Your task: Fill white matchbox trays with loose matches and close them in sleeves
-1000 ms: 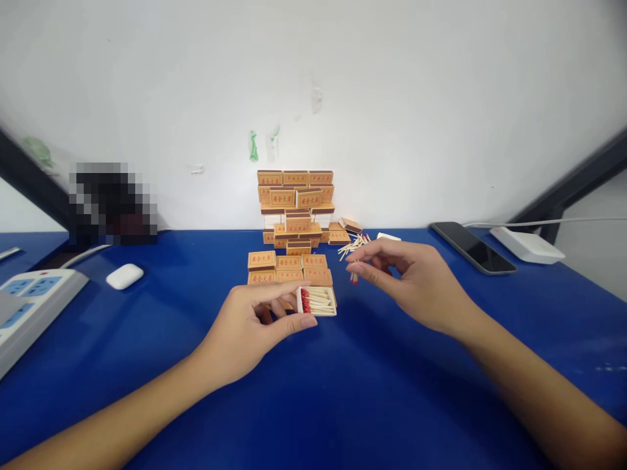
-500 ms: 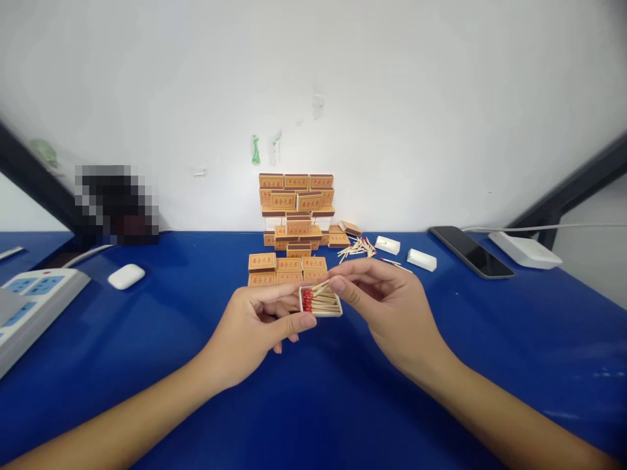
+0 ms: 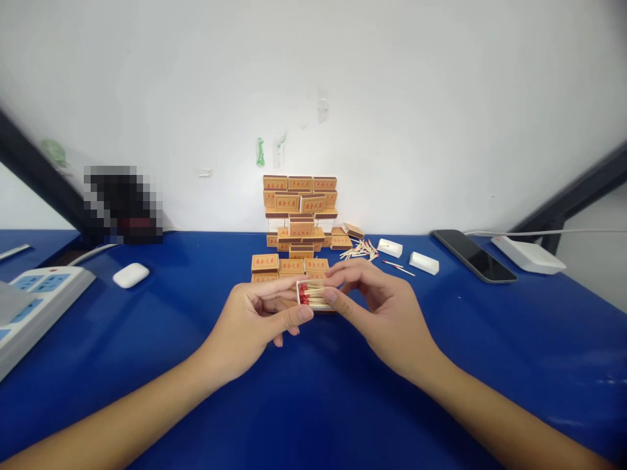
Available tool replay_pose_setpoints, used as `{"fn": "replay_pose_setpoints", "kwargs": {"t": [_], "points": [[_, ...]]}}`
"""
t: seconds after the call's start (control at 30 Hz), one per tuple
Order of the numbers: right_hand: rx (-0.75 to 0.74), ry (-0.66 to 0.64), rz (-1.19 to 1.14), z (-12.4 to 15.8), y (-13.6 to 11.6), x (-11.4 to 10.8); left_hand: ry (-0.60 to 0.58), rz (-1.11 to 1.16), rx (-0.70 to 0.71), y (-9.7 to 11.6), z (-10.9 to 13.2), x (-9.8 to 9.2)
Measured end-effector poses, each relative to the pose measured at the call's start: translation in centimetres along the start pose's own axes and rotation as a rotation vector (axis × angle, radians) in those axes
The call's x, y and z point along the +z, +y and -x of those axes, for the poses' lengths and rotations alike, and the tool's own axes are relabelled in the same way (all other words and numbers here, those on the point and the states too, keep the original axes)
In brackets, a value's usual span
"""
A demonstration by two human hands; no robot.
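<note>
My left hand (image 3: 255,326) grips the left end of a small white matchbox tray (image 3: 298,294), thumb in front and fingers behind and below. Red-headed matches (image 3: 315,296) lie lengthwise inside it, heads to the left. At the right end, my right hand (image 3: 379,303) is closed in a pinch, its thumb over the matches' plain ends and its fingertips at the far side. A match seems to be between them, partly hidden. Just behind the hands stand low stacks of orange matchboxes (image 3: 292,266).
A taller matchbox structure (image 3: 301,205) rises by the wall. To its right lie a pile of loose matches (image 3: 360,249), two white trays (image 3: 424,263), a phone (image 3: 473,256) and a white device (image 3: 528,254). On the left are an earbud case (image 3: 130,275) and a power strip (image 3: 44,294).
My right thumb and fingers have moved slightly left and lower onto the tray. The match that was raised at an angle now lies flatter among the others. The view has shifted slightly.
</note>
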State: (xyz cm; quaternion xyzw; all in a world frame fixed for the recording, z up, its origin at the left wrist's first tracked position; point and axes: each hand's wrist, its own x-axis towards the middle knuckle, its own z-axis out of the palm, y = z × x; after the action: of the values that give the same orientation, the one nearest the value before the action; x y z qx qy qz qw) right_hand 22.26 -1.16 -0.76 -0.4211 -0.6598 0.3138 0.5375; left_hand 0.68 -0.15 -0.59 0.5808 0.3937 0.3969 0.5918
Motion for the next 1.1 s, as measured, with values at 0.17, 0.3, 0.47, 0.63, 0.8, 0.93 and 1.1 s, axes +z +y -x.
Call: {"fn": "replay_pose_setpoints", "kwargs": {"t": [0.17, 0.3, 0.47, 0.63, 0.8, 0.93, 1.1], "points": [[-0.032, -0.027, 0.082, -0.1, -0.1, -0.3, 0.017, -0.046, 0.008, -0.2, -0.1, 0.0], [-0.117, -0.042, 0.14, -0.2, -0.3, -0.5, 0.035, -0.095, 0.019, -0.2, 0.1, 0.1], [-0.118, -0.074, 0.165, -0.3, -0.4, -0.7, 0.021, -0.112, 0.027, -0.2, 0.3, 0.1], [-0.093, -0.121, 0.175, -0.2, -0.4, -0.9, 0.016, -0.094, -0.012, -0.4, 0.1, -0.1], [-0.079, -0.14, 0.217, -0.3, -0.4, -1.1, 0.023, -0.094, -0.012, -0.3, 0.0, -0.1], [-0.15, -0.209, 0.302, -0.4, -0.4, -1.6, 0.022, -0.117, 0.028, -0.3, 0.0, 0.0], [-0.291, -0.23, 0.408, -0.6, -0.5, -2.2, 0.014, -0.13, 0.005, -0.4, 0.1, -0.1]]}}
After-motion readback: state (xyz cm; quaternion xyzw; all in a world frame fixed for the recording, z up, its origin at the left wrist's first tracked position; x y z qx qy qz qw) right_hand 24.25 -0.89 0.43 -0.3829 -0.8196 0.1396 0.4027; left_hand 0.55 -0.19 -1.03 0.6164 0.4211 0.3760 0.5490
